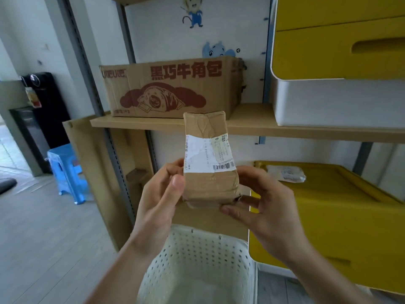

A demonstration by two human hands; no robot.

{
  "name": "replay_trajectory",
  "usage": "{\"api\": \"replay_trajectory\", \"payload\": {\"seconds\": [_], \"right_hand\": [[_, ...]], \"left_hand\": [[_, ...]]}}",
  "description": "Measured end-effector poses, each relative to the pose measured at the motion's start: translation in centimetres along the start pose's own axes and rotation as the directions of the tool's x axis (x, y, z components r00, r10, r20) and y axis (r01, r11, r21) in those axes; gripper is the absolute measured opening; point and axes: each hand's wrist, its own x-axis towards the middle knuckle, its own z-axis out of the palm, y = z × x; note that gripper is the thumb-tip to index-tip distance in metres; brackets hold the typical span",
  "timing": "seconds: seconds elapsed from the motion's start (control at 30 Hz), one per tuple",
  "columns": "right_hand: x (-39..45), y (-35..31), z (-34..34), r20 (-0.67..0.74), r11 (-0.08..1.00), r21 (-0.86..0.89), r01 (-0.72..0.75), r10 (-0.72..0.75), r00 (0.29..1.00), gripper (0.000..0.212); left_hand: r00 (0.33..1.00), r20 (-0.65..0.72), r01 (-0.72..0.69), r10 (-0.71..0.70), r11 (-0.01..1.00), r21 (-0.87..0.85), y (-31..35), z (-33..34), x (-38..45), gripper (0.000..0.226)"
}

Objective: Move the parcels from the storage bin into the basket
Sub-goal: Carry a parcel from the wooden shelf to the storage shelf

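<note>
A brown taped cardboard parcel [209, 159] with a white shipping label stands upright in mid-air, held from both sides. My left hand [163, 194] grips its lower left edge, thumb on the front. My right hand [260, 200] holds its lower right corner with curled fingers. Directly below sits the white perforated basket [197, 266]; no parcels show in the visible part of its inside. To the right is the yellow storage bin [341, 216], and a small clear-wrapped packet [286, 173] lies on its top at the back.
A wooden shelf [263, 126] carries a large printed cardboard box [173, 88] and a white bin [341, 102] under a yellow one [337, 40]. A blue stool [65, 170] stands on the floor at left, near a black cabinet [41, 119].
</note>
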Motion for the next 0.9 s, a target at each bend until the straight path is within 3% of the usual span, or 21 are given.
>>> {"api": "replay_trajectory", "payload": {"seconds": [0.1,0.27,0.43,0.57,0.67,0.73,0.9], "right_hand": [[-2.1,0.8,0.0,0.022,0.996,0.084,-0.036,0.034,0.999,0.064],[-3.4,2.7,0.3,0.034,0.956,0.224,-0.188,0.185,0.982,0.08],[-2.8,6.1,2.4,0.08,0.888,0.222,-0.402,0.395,0.915,0.065],[-1.9,10.9,5.1,0.05,0.816,0.106,-0.568,0.566,0.823,0.035],[-1.9,14.7,7.5,0.081,0.733,-0.017,-0.68,0.679,0.73,0.03],[-2.8,17.5,9.3,0.102,0.673,-0.105,-0.732,0.74,0.665,0.025],[-6.0,24.7,13.7,0.111,0.575,-0.344,-0.742,0.81,0.576,0.016]], "left_hand": [[0.998,-0.029,0.052,-0.051,0.998,0.023,-0.7,0.5,-1.6,0.035],[0.993,-0.038,0.11,-0.108,0.992,0.055,-3.3,-0.2,-3.8,0.052],[0.97,-0.033,0.243,-0.241,0.964,0.106,-7.1,-2.6,-4.5,0.059],[0.933,0.006,0.353,-0.359,0.919,0.175,-10.5,-4.8,-3.8,0.044],[0.868,-0.01,0.479,-0.497,0.832,0.28,-13.5,-7.6,-3.7,0.038],[0.785,-0.061,0.597,-0.617,0.725,0.344,-15.7,-9.9,-4.3,0.03],[0.601,-0.18,0.756,-0.779,0.482,0.443,-22.8,-14.4,-6.5,0.016]]}}
